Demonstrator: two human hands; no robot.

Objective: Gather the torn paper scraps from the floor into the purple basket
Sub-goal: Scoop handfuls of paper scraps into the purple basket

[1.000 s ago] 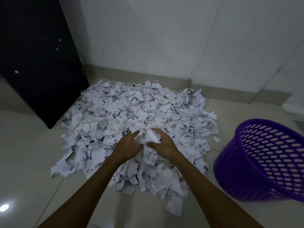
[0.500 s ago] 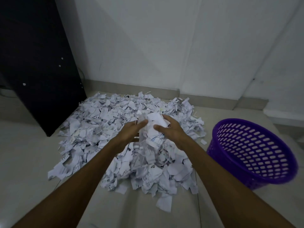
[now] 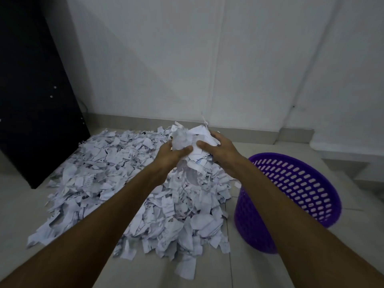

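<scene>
Grip: left hand (image 3: 173, 155) and right hand (image 3: 218, 150) press a wad of paper scraps (image 3: 192, 142) between them, fingers curled round it, thumbs nearly meeting in front.
Wad: lifted clear above the pile, loose tails dangling from its underside.
Pile: the heap of torn scraps (image 3: 133, 190) covers the floor (image 3: 16, 208) from the black cabinet (image 3: 35, 100) toward the basket; most of it is not yet gathered.
Basket: the purple basket (image 3: 291, 196) stands on the floor just right of the pile, tipped so its mouth faces the person; looks empty.
Step in hand: carry the wad right and over the rim.
Doing it well: keep both palms squeezed inward, release only once low inside the mouth, since the dangling scraps may shed on the way.
</scene>
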